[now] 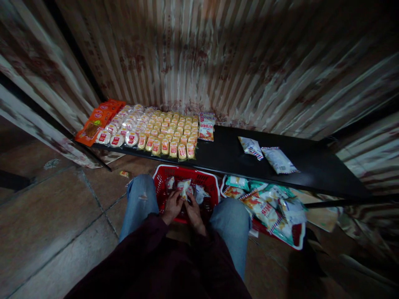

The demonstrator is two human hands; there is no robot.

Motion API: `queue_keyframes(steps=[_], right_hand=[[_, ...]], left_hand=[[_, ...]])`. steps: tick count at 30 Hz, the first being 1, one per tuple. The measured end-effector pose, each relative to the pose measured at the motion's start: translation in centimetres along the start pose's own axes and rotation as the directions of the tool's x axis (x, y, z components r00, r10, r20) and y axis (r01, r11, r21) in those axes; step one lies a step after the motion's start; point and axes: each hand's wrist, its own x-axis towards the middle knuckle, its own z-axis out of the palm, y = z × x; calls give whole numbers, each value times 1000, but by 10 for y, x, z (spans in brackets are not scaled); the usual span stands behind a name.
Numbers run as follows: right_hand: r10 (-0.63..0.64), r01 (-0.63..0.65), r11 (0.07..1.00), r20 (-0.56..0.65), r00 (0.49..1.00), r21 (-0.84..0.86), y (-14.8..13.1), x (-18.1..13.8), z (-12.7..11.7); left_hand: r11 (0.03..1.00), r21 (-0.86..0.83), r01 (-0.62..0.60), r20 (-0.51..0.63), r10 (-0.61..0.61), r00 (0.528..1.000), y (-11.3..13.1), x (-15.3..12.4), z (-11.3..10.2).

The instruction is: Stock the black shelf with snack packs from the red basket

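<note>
Both my hands meet over a red basket [217, 187] that stands between my knees. My left hand [172, 206] and my right hand [193, 211] are closed on one small snack packet [184, 187] with a white and printed wrapper, fingertips close together at its lower end. Inside the basket, a whitish packet [201, 193] lies to the right and another small packet [170, 182] to the left. The undersides of the fingers are hidden from me.
A black shelf [218, 155] carries rows of yellow-wrapped cakes [170, 133], round white packets [116, 140], orange bags [96, 120], an upright-lying packet [206, 126] and two loose packets [279, 160]. To the right, a second basket [301, 236] is heaped with bags. One wrapped piece [124, 174] lies on the floor.
</note>
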Motion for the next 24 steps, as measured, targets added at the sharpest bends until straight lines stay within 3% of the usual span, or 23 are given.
queue_keyframes(steps=[6,13,15,19,24], right_hand=[[17,-15,998,28,999,-57,-18,-8,3],[-28,15,997,178,984,71,-25,-10,7],[-34,17,996,197,980,88,-23,-9,8],[-3,-2,997,73,997,77,-15,-7,7],[53,-52,998,-38,998,35,-8,-4,4]], left_hand=[[964,-144,224,-38,-232,972,-4,5,1],[872,-388,300,27,-315,949,-13,8,4],[831,-435,348,6,-384,923,-17,9,5],[727,-517,453,-22,-540,841,-19,10,3],[642,-609,466,71,-541,838,-9,10,-1]])
